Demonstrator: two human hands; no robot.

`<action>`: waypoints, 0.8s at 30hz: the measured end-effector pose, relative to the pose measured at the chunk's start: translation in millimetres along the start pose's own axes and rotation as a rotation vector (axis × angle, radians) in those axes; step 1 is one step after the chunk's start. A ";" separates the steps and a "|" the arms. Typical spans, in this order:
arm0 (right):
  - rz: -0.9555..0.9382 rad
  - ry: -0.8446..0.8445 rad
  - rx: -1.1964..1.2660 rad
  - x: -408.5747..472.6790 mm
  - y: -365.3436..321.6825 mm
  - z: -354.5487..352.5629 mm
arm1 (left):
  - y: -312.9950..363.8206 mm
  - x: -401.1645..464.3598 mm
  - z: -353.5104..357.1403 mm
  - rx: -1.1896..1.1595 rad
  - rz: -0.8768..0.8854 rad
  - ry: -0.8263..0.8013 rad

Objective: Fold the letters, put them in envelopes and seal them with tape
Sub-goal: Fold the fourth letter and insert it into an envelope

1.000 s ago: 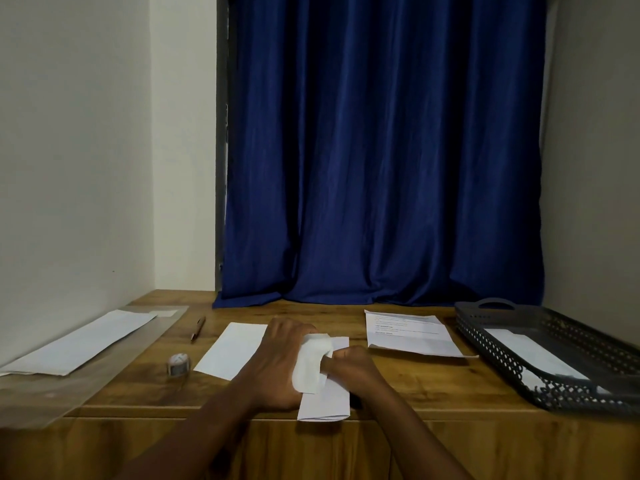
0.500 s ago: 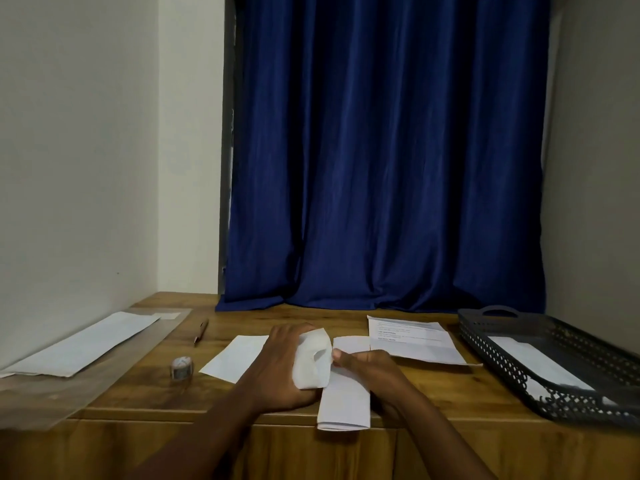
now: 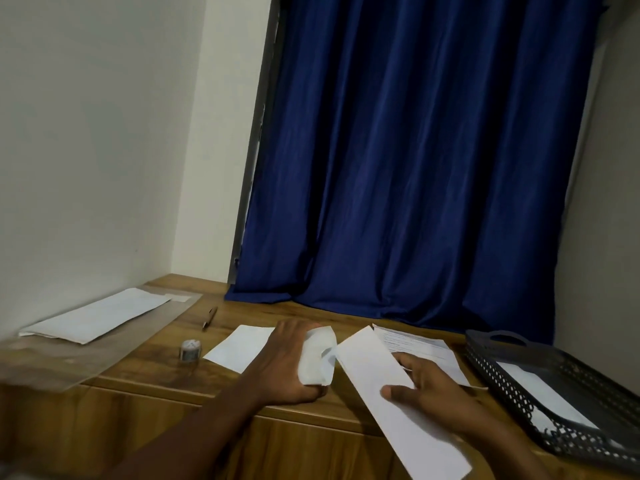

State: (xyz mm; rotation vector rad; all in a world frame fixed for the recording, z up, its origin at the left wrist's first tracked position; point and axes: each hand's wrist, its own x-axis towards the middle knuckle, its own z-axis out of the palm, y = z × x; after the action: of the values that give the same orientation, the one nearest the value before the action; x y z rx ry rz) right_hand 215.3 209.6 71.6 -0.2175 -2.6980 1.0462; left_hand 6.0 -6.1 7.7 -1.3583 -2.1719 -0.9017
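My left hand (image 3: 282,370) rests at the desk's front edge, gripping a small folded white letter (image 3: 318,355) that stands up from its fingers. My right hand (image 3: 438,388) holds a long white envelope (image 3: 388,386) at its middle, thumb on top. The envelope is slanted, with its far end near the letter and its near end past the desk edge. Another white sheet (image 3: 239,346) lies flat partly under my left hand. A stack of printed letters (image 3: 415,342) lies behind my right hand. A small tape roll (image 3: 189,351) stands left of the sheet.
A dark perforated basket (image 3: 519,382) at the right holds a white envelope (image 3: 540,389). A clear plastic sleeve (image 3: 104,344) with white envelopes (image 3: 97,315) on it lies at the left. A pen (image 3: 210,318) lies near the blue curtain (image 3: 415,168).
My right hand has drawn the long envelope away from the folded letter, to the right, and slanted it. My left hand keeps the letter. The view has tilted.
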 end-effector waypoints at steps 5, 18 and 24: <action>0.036 -0.020 -0.038 -0.5 -5.3 10.4 | 0.1 -0.6 -0.7 0.023 0.027 0.017; 0.191 -0.192 -0.237 18.1 -27.2 4.9 | 0.9 -1.0 -0.4 0.130 0.055 0.068; 0.193 -0.212 -0.335 22.8 -35.0 0.7 | 0.8 -0.9 0.6 0.142 0.060 0.075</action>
State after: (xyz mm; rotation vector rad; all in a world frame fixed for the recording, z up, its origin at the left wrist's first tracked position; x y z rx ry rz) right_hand 191.4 188.6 98.6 -0.4571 -3.0871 0.6883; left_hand 7.2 -6.0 6.9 -1.2931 -2.0849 -0.7494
